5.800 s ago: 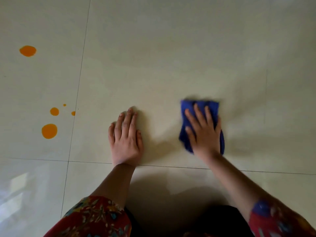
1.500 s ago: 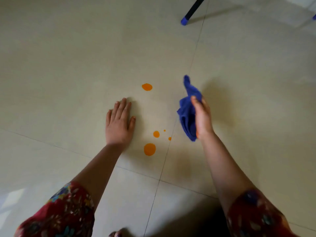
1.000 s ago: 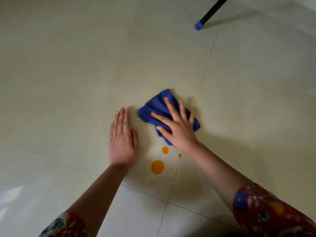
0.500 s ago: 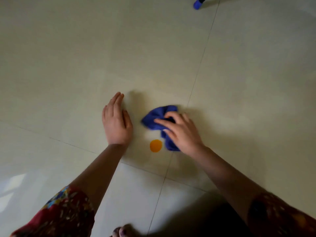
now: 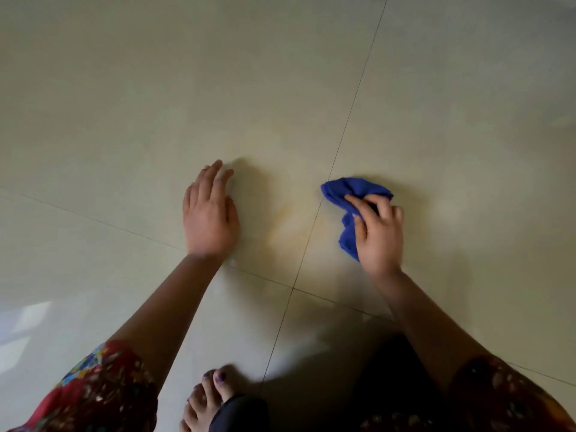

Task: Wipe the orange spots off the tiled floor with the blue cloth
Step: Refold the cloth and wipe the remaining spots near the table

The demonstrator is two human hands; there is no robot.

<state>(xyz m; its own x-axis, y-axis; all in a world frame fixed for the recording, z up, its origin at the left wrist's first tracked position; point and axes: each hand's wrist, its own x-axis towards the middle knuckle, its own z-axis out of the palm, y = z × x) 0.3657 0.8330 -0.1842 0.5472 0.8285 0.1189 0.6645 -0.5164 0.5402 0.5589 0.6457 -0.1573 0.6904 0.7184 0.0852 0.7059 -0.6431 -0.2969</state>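
We see the left hand (image 5: 210, 216) lying flat on the tiled floor (image 5: 124, 104), released and holding nothing, its straight fingers close together and pointing toward twelve o'clock. At three o'clock from it, on the same tile, there is a faint yellowish-orange smear (image 5: 285, 219), which reaches as far as a grout line (image 5: 343, 141). That line runs from one o'clock at the top of the view down to six o'clock. Just past it, at three o'clock from the smear, the blue cloth (image 5: 350, 190) sits bunched on the next tile, well apart from the left hand. The right hand (image 5: 378, 235) is grasping it, with fingers curled over the folds and thumb pressed along its left edge. The palm hides the cloth's near right part from us. A second grout line (image 5: 93, 218) crosses the first at about six o'clock from the smear, passing under the left wrist. At the bottom of the view, from seven to five o'clock, we find a red patterned sleeve (image 5: 93, 391), a bare foot (image 5: 207, 397) with purple-painted nails, a dark garment (image 5: 389, 378) and the other sleeve (image 5: 498, 397). A pale window reflection (image 5: 28, 316) shines on the floor at eight o'clock.
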